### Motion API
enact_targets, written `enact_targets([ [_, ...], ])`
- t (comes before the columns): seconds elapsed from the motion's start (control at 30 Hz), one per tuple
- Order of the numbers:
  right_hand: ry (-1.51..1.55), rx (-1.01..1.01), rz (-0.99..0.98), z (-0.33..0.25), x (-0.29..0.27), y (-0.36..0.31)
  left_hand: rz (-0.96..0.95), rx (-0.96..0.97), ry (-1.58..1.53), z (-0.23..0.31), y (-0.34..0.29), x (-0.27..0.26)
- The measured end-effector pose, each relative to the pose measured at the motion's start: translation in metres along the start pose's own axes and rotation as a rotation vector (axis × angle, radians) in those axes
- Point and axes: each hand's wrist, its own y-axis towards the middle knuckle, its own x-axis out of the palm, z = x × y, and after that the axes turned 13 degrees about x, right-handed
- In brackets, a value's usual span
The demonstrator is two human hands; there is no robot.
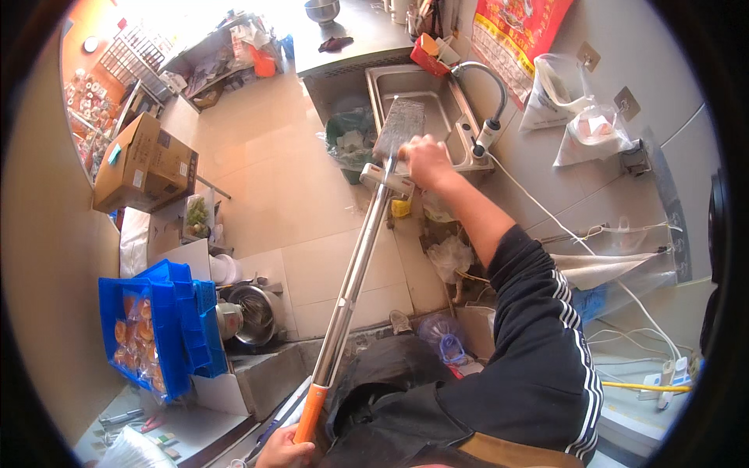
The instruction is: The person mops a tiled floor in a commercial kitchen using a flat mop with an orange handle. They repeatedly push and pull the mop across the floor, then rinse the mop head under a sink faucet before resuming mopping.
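A flat mop lies slantwise across my view, with a long metal pole [355,273] and an orange grip [310,413]. My left hand [286,451] is closed round the lower end of that grip, low in the head view. The mop's grey pad [402,129] is raised at the front edge of the steel sink [460,105]. My right hand [427,161] is closed at the near edge of the pad, beside the white joint piece [388,180]. What its fingers grip there is partly hidden.
A curved tap [499,101] rises at the sink's right. Left of the sink stands a lined bin [351,144]. Blue crates [183,320] with bagged buns and a cardboard box [147,168] are at left. A white cable [577,234] hangs at right.
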Motion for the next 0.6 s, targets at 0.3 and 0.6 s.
enact_targets([
  [0.3, 0.210, 0.232, -0.189, 0.110, 0.066, -0.011, -0.089, -0.080, 0.160, -0.012, 0.123, -0.006],
  [0.6, 0.469, 0.652, -0.244, 0.238, 0.126, 0.028, -0.204, 0.030, 0.284, -0.012, 0.350, 0.056],
])
